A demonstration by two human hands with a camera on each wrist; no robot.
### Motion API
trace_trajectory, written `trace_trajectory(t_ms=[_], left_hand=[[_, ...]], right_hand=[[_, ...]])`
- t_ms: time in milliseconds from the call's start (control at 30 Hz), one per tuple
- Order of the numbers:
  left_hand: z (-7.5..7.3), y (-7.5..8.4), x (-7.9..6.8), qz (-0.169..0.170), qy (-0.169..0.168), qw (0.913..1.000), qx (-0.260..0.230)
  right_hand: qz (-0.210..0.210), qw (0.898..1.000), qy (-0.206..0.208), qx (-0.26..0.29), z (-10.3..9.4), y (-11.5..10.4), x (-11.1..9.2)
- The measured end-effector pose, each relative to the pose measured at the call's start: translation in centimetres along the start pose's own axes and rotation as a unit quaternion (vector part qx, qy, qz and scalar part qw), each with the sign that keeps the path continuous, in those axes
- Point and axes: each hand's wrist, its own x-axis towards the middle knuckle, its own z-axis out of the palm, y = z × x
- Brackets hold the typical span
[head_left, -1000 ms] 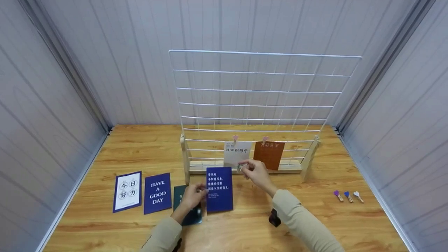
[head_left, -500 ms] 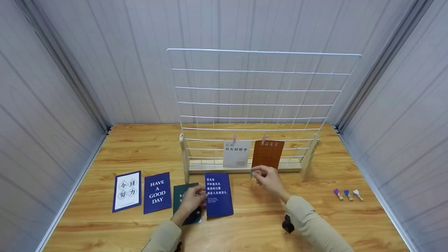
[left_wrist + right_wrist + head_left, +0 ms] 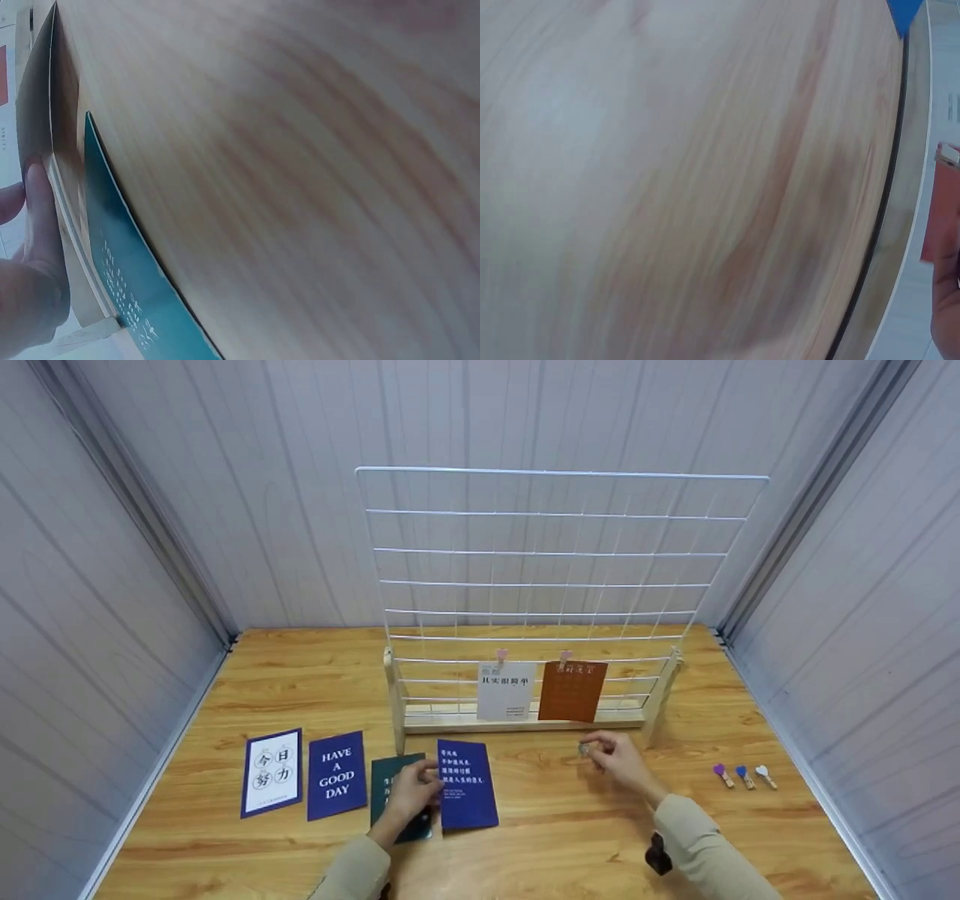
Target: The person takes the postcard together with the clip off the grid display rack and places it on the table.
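My left hand (image 3: 411,791) pinches the left edge of a blue card (image 3: 466,791) with white lettering, its body tilted up in the left wrist view. Under that hand a dark green card (image 3: 382,776) lies on the table, partly covered. My right hand (image 3: 619,757) pinches a small clothespin (image 3: 583,748) at its fingertips, in front of the wire rack's right part. In the right wrist view the clothespin (image 3: 949,154) shows pale at the edge. A white card (image 3: 506,701) and an orange-brown card (image 3: 572,697) hang from the rack by pink heart clothespins.
The white wire rack (image 3: 551,554) stands on a wooden base (image 3: 450,725) at the back. Left on the table lie a blue card (image 3: 337,776) reading HAVE A GOOD DAY and a blue-bordered white card (image 3: 271,772). Purple, blue (image 3: 744,778) and white heart clothespins lie at right.
My right hand has moved right and toward me, away from the hanging cards, with the clothespin. The blue card has come down toward the table in my left hand, which stays nearly in place.
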Motion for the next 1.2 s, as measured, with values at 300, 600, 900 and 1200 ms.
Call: trace_trajectory(t_ms=[300,600,900,1200], left_hand=[[0.0,0.0,-0.2,0.001,0.024,0.9994,0.024],[-0.2,0.0,-0.3,0.0,0.031,0.9988,0.038],[-0.4,0.0,-0.4,-0.001,0.03,0.9987,0.042],[-0.4,0.0,-0.5,-0.003,0.027,0.9987,0.042]], right_hand=[[-0.027,0.999,-0.025,0.014,-4.7,5.6,-1.4],[0.038,0.999,-0.033,-0.016,-9.8,6.6,-3.6],[0.136,0.987,-0.035,-0.073,-13.1,7.3,-4.7],[0.157,0.979,-0.005,-0.127,-14.5,8.1,-5.4]])
